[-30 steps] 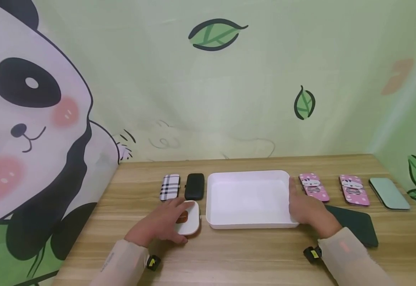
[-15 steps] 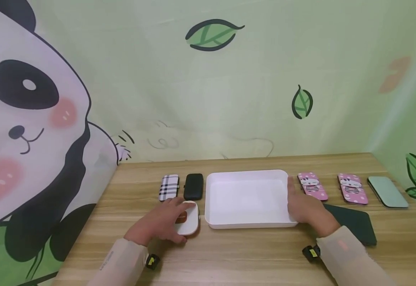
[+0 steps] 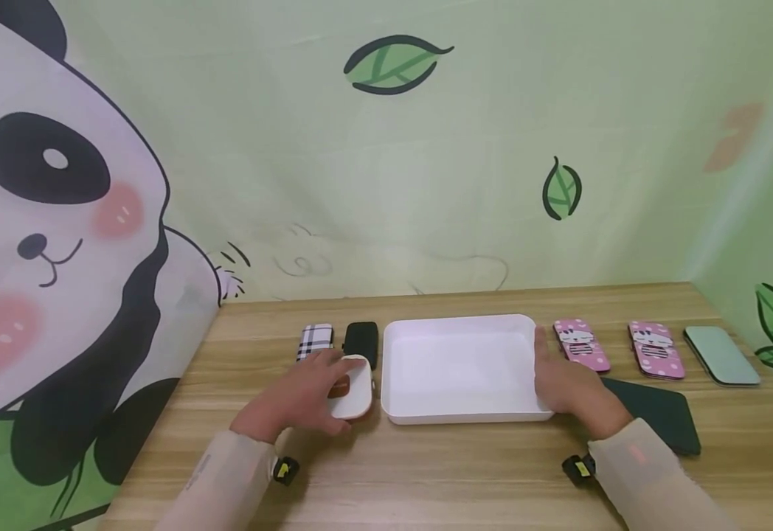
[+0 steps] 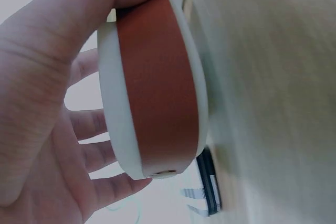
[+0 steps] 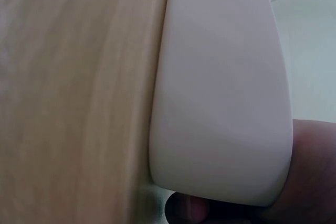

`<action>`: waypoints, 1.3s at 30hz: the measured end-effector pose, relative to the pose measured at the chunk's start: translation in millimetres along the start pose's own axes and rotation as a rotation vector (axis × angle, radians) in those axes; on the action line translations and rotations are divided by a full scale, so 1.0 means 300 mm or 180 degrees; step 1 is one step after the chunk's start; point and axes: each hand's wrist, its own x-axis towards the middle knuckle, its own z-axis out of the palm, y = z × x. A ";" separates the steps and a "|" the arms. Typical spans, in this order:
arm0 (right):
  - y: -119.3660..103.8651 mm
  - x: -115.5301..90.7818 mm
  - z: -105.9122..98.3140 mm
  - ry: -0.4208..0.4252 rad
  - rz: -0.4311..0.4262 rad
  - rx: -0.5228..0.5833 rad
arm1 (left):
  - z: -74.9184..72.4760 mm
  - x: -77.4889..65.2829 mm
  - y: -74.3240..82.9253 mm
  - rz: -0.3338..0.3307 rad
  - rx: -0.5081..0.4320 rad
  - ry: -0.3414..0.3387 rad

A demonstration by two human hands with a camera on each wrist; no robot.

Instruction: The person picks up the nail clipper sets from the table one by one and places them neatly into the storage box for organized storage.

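My left hand [image 3: 300,391] grips a white rounded-square case [image 3: 358,391] with a brown patch on its top. In the left wrist view the thumb presses the brown band round the case's side [image 4: 160,82], which sits slightly off the tabletop, and the fingers reach round its far side. My right hand [image 3: 569,387] holds the right end of a white rectangular tray [image 3: 459,369] that lies flat on the table. Seen from the right wrist, the tray's wall [image 5: 220,87] hides most of that hand. Nothing lies inside the tray.
Behind my left hand lie a plaid case [image 3: 316,339] and a black case [image 3: 361,343]. Right of the tray are two pink cat-print cases, one nearer [image 3: 581,345] and one farther [image 3: 656,349], a pale green case [image 3: 721,355], and a dark green flat item [image 3: 659,417] partly behind my right hand.
My left hand has raised the white case a little and shifted it away from me, closer to the plaid and black cases. The right hand and the tray stay put.
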 end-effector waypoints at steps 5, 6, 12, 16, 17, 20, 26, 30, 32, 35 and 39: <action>0.009 0.007 0.007 0.0002 0.0015 0.0010 | -0.024 0.021 0.014 0.0010 -0.0016 -0.0013; 0.009 0.008 0.009 0.0005 0.0024 0.0017 | -0.028 0.026 0.017 0.0022 -0.0011 -0.0009; 0.010 0.013 0.010 0.0011 0.0052 0.0035 | -0.052 0.057 0.029 0.0131 0.0073 0.0075; 0.010 0.012 0.008 0.0040 0.0030 0.0027 | -0.072 0.077 0.042 0.0142 0.0071 0.0086; 0.010 0.012 0.009 0.0045 0.0025 0.0018 | -0.077 0.081 0.045 0.0149 0.0060 0.0085; 0.010 0.011 0.011 0.0057 0.0014 0.0009 | -0.091 0.095 0.057 0.0202 0.0067 0.0103; 0.007 0.012 0.014 0.0047 0.0010 0.0016 | -0.114 0.125 0.087 0.0262 0.0146 0.0109; 0.008 0.016 0.011 0.0043 0.0021 0.0001 | -0.121 0.155 0.110 0.0284 0.0103 0.0121; 0.007 0.014 0.009 0.0037 0.0034 0.0004 | -0.125 0.173 0.121 0.0317 0.0077 0.0116; 0.005 0.011 0.007 0.0026 0.0049 0.0016 | -0.133 0.200 0.137 0.0367 0.0041 0.0086; 0.002 0.007 0.006 0.0024 0.0049 0.0047 | -0.145 0.227 0.157 0.0396 -0.0056 0.0002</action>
